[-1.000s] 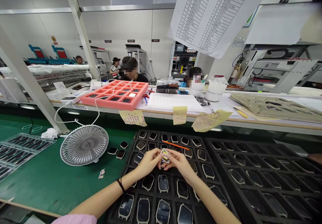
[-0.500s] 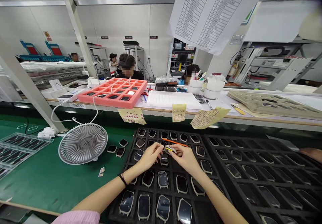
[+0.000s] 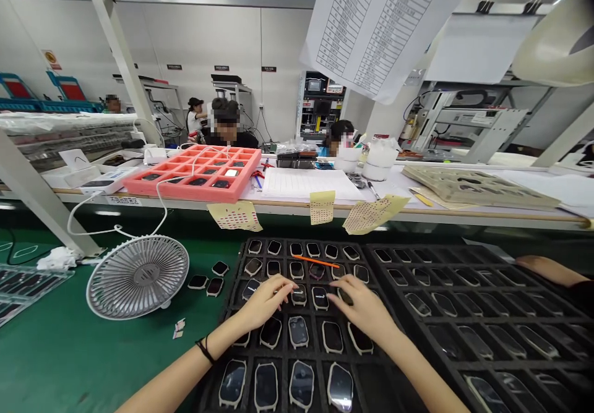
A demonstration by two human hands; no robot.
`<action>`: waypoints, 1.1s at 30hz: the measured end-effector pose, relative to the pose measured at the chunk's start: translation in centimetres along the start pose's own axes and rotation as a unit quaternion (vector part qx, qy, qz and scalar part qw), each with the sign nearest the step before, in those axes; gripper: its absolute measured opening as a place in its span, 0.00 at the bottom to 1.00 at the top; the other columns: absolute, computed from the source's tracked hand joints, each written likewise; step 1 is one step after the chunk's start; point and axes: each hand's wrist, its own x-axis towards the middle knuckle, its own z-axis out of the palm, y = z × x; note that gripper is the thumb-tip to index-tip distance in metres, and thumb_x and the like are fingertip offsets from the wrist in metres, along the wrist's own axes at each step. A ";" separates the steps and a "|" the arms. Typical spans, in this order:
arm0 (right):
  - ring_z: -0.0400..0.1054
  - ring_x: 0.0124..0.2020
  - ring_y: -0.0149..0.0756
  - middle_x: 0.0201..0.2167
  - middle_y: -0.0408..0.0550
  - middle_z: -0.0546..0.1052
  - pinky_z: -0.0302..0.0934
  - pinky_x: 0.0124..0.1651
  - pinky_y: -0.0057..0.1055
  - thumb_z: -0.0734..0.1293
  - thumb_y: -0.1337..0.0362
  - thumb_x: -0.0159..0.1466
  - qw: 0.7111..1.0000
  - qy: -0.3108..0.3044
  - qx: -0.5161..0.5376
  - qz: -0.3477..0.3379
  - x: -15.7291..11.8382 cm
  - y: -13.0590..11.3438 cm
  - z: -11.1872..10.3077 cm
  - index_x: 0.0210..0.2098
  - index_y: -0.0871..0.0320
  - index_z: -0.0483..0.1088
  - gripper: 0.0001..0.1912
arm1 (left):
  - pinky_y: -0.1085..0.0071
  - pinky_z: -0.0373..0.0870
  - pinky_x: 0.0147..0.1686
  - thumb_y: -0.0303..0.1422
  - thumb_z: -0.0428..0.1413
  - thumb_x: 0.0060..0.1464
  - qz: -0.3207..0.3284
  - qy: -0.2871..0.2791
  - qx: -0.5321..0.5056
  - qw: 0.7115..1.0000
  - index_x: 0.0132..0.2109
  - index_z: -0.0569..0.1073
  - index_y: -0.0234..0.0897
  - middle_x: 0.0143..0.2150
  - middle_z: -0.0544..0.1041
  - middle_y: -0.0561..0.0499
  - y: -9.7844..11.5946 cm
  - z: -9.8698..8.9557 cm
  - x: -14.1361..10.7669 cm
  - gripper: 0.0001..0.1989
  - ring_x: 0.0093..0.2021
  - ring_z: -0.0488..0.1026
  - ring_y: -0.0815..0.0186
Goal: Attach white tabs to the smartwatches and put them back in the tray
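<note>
A black slotted tray holds rows of dark glass-faced, watch-shaped devices with pale rims. My left hand lies flat-fingered over the tray, its fingertips next to a device. My right hand rests a little to the right, its fingers over another device and holding nothing I can see. An orange stick lies across the upper rows of the tray. The two hands are apart, and each hides part of the rows beneath it.
A second black tray lies to the right, with a co-worker's forearm at its far corner. On the green mat to the left stand a white fan and several loose devices. A pink foam tray sits on the bench beyond.
My hands have separated and spread out over the tray. The small yellow-and-white piece pinched between them earlier no longer shows. The view has turned slightly, shifting the scene to the left.
</note>
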 end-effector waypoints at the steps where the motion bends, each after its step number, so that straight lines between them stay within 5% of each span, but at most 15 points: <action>1: 0.72 0.40 0.46 0.37 0.52 0.74 0.67 0.42 0.39 0.60 0.59 0.65 0.998 0.016 -0.040 0.040 -0.3 0.8 -0.5 0.38 0.54 0.72 0.10 | 0.74 0.69 0.29 0.43 0.45 0.61 0.007 -0.003 0.018 1.000 0.43 0.74 0.36 0.39 0.69 0.48 0.2 -0.1 -0.2 0.18 0.35 0.69 0.66; 5: 0.73 0.32 0.48 0.31 0.56 0.73 0.64 0.31 0.38 0.59 0.60 0.65 0.953 -0.002 -0.221 0.206 -1.7 4.0 -1.2 0.28 0.58 0.68 0.13 | 0.73 0.66 0.32 0.40 0.46 0.62 0.030 -0.008 0.070 0.997 0.41 0.75 0.38 0.40 0.71 0.48 1.1 -0.3 -0.7 0.15 0.37 0.69 0.65; 8: 0.73 0.29 0.45 0.31 0.56 0.72 0.61 0.28 0.35 0.59 0.57 0.65 0.944 -0.013 -0.229 0.239 -2.4 5.3 -0.8 0.26 0.58 0.67 0.15 | 0.72 0.66 0.34 0.40 0.46 0.62 0.052 -0.029 0.091 0.994 0.41 0.75 0.39 0.41 0.72 0.47 1.5 -0.1 -0.9 0.16 0.37 0.69 0.64; 14: 0.70 0.25 0.39 0.23 0.42 0.70 0.59 0.28 0.31 0.62 0.54 0.59 0.970 0.043 -0.034 0.238 -2.9 5.8 -0.4 0.26 0.52 0.60 0.11 | 0.70 0.67 0.39 0.39 0.45 0.63 0.082 -0.043 0.110 0.990 0.42 0.75 0.40 0.43 0.72 0.47 1.4 -0.6 -1.8 0.15 0.40 0.70 0.63; 17: 0.66 0.19 0.37 0.18 0.37 0.67 0.58 0.26 0.31 0.61 0.55 0.59 0.970 0.075 0.045 0.226 -2.5 5.2 -0.5 0.33 0.52 0.61 0.08 | 0.69 0.68 0.42 0.38 0.45 0.63 0.086 -0.035 0.115 0.989 0.42 0.75 0.40 0.43 0.72 0.47 1.3 -1.4 -2.9 0.14 0.41 0.70 0.63; 20: 0.66 0.19 0.38 0.17 0.36 0.66 0.59 0.26 0.32 0.60 0.53 0.59 0.968 0.119 0.102 0.196 -1.7 4.2 -0.5 0.43 0.54 0.62 0.16 | 0.69 0.68 0.44 0.38 0.44 0.64 0.077 -0.011 0.116 0.990 0.42 0.74 0.40 0.43 0.72 0.47 1.1 -2.6 -4.1 0.15 0.42 0.70 0.62; 25: 0.66 0.18 0.38 0.17 0.41 0.70 0.62 0.25 0.34 0.60 0.49 0.60 0.975 0.070 0.145 0.155 -0.5 3.0 0.3 0.36 0.54 0.67 0.16 | 0.70 0.68 0.42 0.39 0.45 0.63 0.042 0.082 0.125 0.988 0.39 0.73 0.40 0.42 0.73 0.48 0.3 -5.8 -6.7 0.14 0.42 0.71 0.62; 29: 0.74 0.32 0.48 0.32 0.55 0.79 0.67 0.34 0.39 0.59 0.49 0.59 0.984 0.085 0.081 0.131 -0.9 3.2 1.8 0.35 0.54 0.68 0.17 | 0.72 0.69 0.35 0.41 0.45 0.63 -0.025 0.155 0.132 0.979 0.40 0.73 0.40 0.40 0.74 0.48 -1.3 -8.1 -10.1 0.15 0.38 0.72 0.63; 33: 0.75 0.35 0.54 0.36 0.60 0.79 0.67 0.32 0.43 0.55 0.46 0.60 0.991 0.025 0.041 0.126 -1.4 3.8 2.6 0.39 0.55 0.68 0.21 | 0.70 0.68 0.30 0.41 0.43 0.62 -0.123 0.218 0.219 0.943 0.39 0.71 0.39 0.36 0.74 0.48 -3.7 -9.6 -13.9 0.16 0.32 0.72 0.62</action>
